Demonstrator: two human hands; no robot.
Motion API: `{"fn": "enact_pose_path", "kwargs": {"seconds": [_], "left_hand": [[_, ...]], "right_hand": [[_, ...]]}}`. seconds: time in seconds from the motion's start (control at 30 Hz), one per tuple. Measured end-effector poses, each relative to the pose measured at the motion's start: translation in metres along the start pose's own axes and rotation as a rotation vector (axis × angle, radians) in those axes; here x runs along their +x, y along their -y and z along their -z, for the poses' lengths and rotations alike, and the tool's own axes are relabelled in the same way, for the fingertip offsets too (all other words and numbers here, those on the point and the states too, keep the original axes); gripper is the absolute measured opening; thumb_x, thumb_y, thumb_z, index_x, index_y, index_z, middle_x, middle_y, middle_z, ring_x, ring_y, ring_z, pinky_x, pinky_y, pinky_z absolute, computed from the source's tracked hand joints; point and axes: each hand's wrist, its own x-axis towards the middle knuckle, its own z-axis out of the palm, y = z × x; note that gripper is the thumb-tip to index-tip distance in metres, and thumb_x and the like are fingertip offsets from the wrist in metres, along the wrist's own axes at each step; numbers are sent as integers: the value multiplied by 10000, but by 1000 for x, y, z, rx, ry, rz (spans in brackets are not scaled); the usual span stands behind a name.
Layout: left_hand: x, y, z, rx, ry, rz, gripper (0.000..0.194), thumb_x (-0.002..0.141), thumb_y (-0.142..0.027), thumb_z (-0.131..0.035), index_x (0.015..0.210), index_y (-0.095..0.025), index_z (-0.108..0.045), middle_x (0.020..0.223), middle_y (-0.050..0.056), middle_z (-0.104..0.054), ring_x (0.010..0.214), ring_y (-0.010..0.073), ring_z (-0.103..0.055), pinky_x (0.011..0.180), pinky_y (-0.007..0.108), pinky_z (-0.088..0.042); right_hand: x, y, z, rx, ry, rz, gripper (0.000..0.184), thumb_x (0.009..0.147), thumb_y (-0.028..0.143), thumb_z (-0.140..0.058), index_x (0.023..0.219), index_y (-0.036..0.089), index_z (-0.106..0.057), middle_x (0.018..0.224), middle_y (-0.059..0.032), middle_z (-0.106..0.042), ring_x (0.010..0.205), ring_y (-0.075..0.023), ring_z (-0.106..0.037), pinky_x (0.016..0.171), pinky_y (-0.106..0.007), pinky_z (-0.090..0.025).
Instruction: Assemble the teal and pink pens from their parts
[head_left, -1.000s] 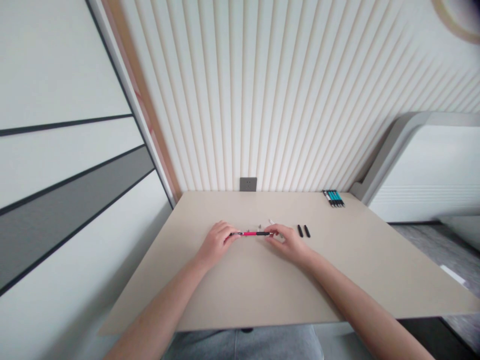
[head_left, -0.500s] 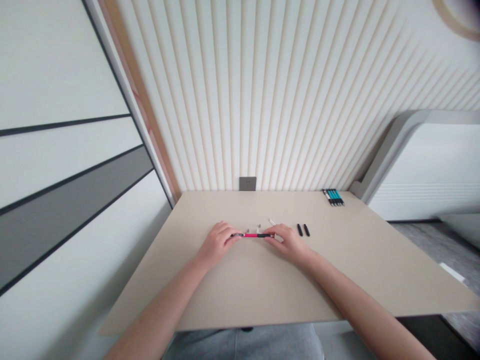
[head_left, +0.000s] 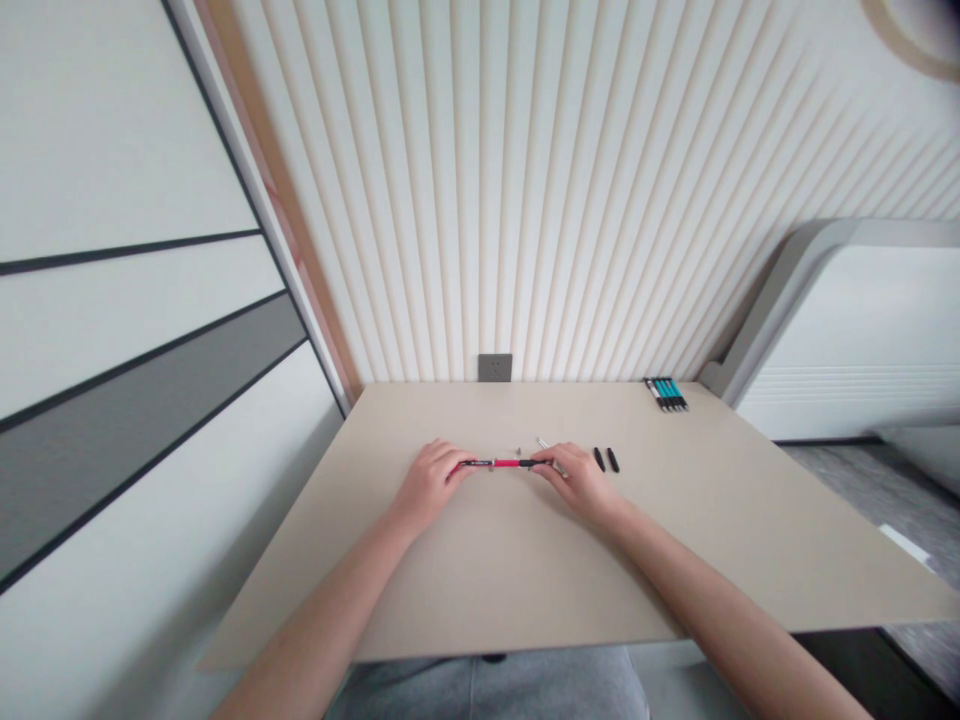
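Observation:
A red and black pen (head_left: 507,463) lies level between my hands, just above the middle of the table. My left hand (head_left: 430,478) pinches its black left end, while the fingers of my right hand (head_left: 574,476) close on the black grip at the other end. Just behind the pen sits a small metal piece (head_left: 518,451); other tiny parts near it are partly hidden. A thin white piece (head_left: 542,442) lies beyond my right fingers. To the right of that hand are two black grip sleeves (head_left: 606,460) side by side.
Several teal, white and black pens (head_left: 667,394) lie in a row at the table's back right corner. The beige table (head_left: 510,590) meets a ribbed wall with a grey socket (head_left: 495,367). A cabinet (head_left: 112,400) stands to the left, a bed headboard (head_left: 855,330) to the right.
The pen and both hands have shifted slightly away from me. The black section by my left hand now shows longer, and the red part appears shorter.

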Motion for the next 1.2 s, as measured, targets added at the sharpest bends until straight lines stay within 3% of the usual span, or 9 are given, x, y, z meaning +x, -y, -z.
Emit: {"fn": "enact_pose_path", "kwargs": {"seconds": [0.17, 0.23, 0.33, 0.4, 0.53, 0.7, 0.77, 0.9, 1.2], "left_hand": [[0, -3, 3, 20, 0, -56, 121, 935, -287, -557, 945, -200, -641, 871, 48, -676, 826, 192, -578, 781, 353, -443], [-1, -2, 3, 24, -3, -53, 119, 937, -284, -554, 952, -201, -640, 877, 48, -676, 832, 192, -577, 780, 351, -441], [-1, 1, 2, 17, -16, -40, 124, 940, -280, -548, 955, -199, -641, 863, 46, -673, 826, 188, -579, 770, 344, -444], [-1, 3, 1, 8, -32, -38, 127, 941, -280, -546, 953, -196, -641, 852, 46, -671, 817, 186, -582, 764, 341, -449], [-2, 2, 1, -3, -29, -49, 122, 940, -279, -550, 952, -195, -638, 857, 43, -676, 817, 183, -582, 769, 343, -448], [-1, 0, 3, 12, 7, -65, 135, 940, -289, -550, 963, -198, -647, 877, 45, -684, 827, 186, -579, 772, 343, -442], [-1, 0, 3, 14, 15, -64, 141, 941, -291, -547, 958, -202, -655, 871, 46, -684, 826, 186, -584, 773, 344, -444], [0, 2, 2, 4, 7, -45, 138, 941, -283, -544, 942, -198, -652, 842, 46, -675, 808, 185, -586, 763, 342, -447], [-1, -1, 3, 28, 30, -70, 136, 944, -291, -541, 933, -199, -641, 858, 44, -672, 823, 191, -578, 774, 343, -431]], "right_hand": [[0, -2, -2, -33, 107, -23, 461, 999, 321, -359, 652, 208, -642, 611, -29, -648, 639, -168, -588, 723, -309, -439], [0, -2, -1, -6, 112, -42, 433, 997, 329, -363, 712, 209, -665, 659, -33, -669, 668, -170, -602, 730, -309, -444], [1, -3, 2, 44, 68, -30, 260, 951, 386, -484, 1030, 217, -666, 853, -56, -701, 790, -189, -626, 770, -320, -463], [1, -2, 4, 60, 54, 18, 285, 924, 401, -539, 1127, 222, -629, 922, -72, -696, 842, -199, -625, 793, -332, -465], [2, 1, 9, 23, 70, 95, 262, 968, 368, -462, 980, 209, -669, 848, -81, -693, 800, -200, -617, 782, -342, -441], [1, 1, 5, 4, 231, 89, 482, 1015, 349, -309, 706, 193, -645, 641, -43, -634, 667, -165, -596, 774, -325, -435], [0, -1, 4, 18, 220, 67, 465, 1013, 361, -310, 768, 188, -666, 698, -54, -661, 696, -168, -610, 772, -321, -448], [1, -3, 5, 35, 82, 72, 308, 935, 424, -517, 1124, 208, -631, 976, -92, -695, 878, -206, -628, 826, -353, -464], [1, -4, 3, -95, 72, 99, 279, 982, 324, -426, 886, 199, -656, 774, -62, -678, 742, -193, -606, 781, -343, -431]]}}
